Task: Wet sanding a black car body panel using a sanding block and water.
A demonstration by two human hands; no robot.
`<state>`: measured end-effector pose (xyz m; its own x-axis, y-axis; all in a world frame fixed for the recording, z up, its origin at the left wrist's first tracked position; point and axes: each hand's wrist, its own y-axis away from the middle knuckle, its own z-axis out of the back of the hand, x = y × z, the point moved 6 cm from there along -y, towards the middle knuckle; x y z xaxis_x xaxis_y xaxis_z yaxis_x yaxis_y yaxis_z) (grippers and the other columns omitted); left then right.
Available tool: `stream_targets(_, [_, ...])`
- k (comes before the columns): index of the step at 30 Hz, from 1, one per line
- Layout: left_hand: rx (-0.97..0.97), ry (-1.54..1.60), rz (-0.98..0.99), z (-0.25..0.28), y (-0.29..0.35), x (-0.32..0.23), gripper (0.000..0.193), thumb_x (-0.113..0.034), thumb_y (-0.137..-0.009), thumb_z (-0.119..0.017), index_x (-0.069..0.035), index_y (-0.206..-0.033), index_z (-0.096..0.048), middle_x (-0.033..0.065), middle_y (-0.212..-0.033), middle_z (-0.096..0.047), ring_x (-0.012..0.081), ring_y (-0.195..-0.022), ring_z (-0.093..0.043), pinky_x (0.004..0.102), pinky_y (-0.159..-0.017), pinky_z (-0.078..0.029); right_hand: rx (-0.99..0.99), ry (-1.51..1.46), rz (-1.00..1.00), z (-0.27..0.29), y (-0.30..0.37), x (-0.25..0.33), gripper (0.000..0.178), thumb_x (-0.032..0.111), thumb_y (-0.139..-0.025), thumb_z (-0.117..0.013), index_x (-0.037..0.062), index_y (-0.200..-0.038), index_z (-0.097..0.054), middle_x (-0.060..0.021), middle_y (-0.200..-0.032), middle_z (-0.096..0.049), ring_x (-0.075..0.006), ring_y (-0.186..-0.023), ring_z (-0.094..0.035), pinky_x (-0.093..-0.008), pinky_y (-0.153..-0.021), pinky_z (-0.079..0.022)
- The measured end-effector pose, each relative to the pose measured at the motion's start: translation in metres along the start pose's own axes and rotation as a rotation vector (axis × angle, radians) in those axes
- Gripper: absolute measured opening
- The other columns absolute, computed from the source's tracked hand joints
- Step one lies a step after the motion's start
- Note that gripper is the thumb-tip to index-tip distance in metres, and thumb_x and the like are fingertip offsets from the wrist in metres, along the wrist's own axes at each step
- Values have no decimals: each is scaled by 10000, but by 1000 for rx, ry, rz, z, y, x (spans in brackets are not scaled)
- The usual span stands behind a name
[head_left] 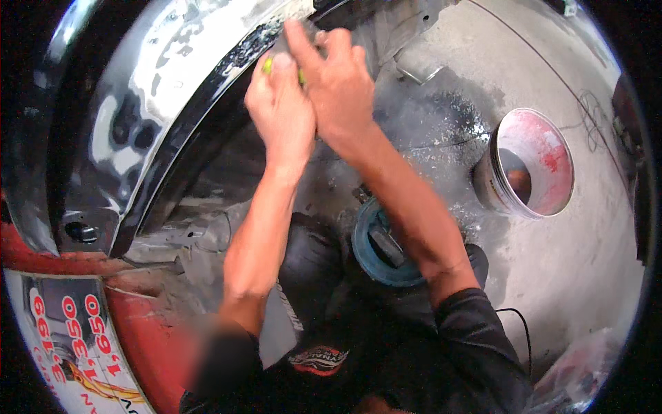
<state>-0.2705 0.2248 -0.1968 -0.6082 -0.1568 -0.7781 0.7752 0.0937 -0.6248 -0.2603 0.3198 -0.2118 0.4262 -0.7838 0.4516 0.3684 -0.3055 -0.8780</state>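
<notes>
Both my hands meet at the lower edge of a black car body panel (172, 134) with whitish, sanded-looking patches. My left hand (281, 114) is closed, its fingers around a small yellow-green thing (267, 66) that shows only in bits. Against it, on the right, lies my right hand (338, 90), its index finger stretched up to the panel edge and its other fingers bent. The yellow-green thing also shows between the two hands. A thin grey piece by the fingertips is too hidden to name. Whitish residue (272, 31) marks the panel edge there.
A pail with a red-stained inside (496, 179) stands on the concrete floor (586, 276) at right. Under my right forearm is a blue-green basin (362, 241) with a dark block in it. A wet patch, a cable (524, 324) and a printed sheet (41, 290) lie around.
</notes>
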Motion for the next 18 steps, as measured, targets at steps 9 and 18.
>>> stream_targets(9, [-16,126,55,-7,-4,-6,235,-136,-1106,-495,20,-1001,-636,-2,-887,-616,68,-802,-516,271,-724,-461,-6,40,-28,-3,-11,-3,497,279,-871,-674,202,-1360,-632,-120,-976,-533,-320,-771,-562,-430,-603,-508])
stream_targets(18, [-38,182,36,-5,-9,-7,226,-132,-1088,-507,29,-973,-617,-3,-845,-566,86,-797,-476,297,-710,-442,-59,86,19,-3,-11,4,492,259,-857,-693,189,-1342,-642,-121,-963,-533,-317,-749,-558,-416,-586,-505])
